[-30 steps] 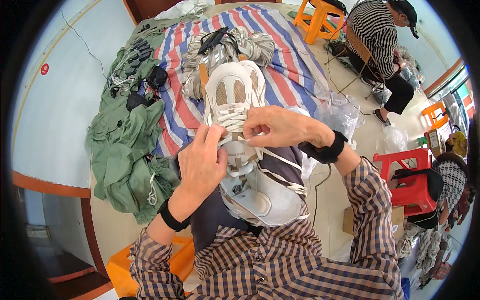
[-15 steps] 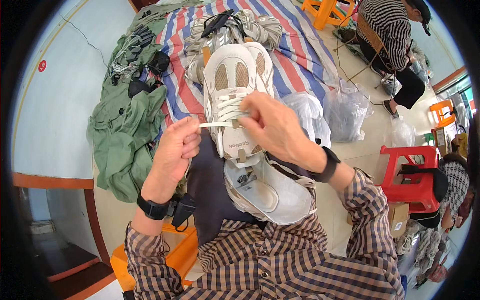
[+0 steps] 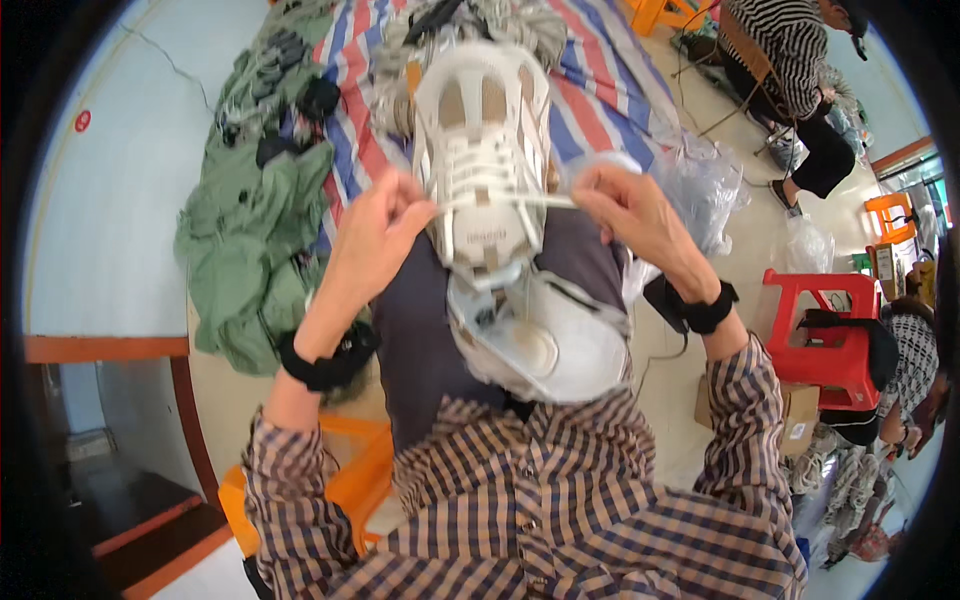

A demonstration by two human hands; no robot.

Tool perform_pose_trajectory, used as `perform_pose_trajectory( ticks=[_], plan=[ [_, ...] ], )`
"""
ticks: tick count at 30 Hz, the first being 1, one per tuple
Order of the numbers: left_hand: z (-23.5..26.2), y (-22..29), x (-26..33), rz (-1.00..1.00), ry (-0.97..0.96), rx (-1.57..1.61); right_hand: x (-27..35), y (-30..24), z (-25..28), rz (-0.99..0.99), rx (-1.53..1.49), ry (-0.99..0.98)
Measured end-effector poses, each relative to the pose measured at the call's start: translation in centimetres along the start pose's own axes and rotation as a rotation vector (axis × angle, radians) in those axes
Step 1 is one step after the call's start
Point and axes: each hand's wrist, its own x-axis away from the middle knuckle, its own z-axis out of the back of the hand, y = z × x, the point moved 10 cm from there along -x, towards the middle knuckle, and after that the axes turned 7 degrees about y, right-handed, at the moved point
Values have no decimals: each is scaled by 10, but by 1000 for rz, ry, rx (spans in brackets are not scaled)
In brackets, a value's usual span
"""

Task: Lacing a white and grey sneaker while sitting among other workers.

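Sneaker [image 3: 482,150], white with beige panels, rests on the person's lap with its toe pointing away, over the near edge of a striped sheet [image 3: 600,90] spread on the floor. A second white shoe [image 3: 540,340] lies on the lap just below it, opening upward, touching the first. Green cloth [image 3: 250,240] is heaped on the floor at the sheet's left edge, and clear plastic bags [image 3: 705,190] sit at its right edge. A red stool [image 3: 830,330] stands well apart to the right.

Left hand [image 3: 375,245] is closed, fingertips pinching one end of a white lace [image 3: 500,203] beside the sneaker's left side. Right hand [image 3: 625,215] is closed too, pinching the other end at the sneaker's right side. The lace runs taut between them across the tongue.
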Motion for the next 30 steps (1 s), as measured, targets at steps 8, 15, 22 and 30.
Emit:
perform_pose_trajectory(
  ticks=[8,15,22,30],
  plan=[
    [-14,58,-9,-522,275,-694,-2,-46,-38,447,504,288],
    [-3,75,-78,-563,261,-782,-71,-46,-15,293,337,100],
    [2,75,-71,-479,223,-696,-62,-39,-8,272,443,36],
    [132,-49,-7,26,-119,1369,4,52,119,-106,-1570,59]
  ],
)
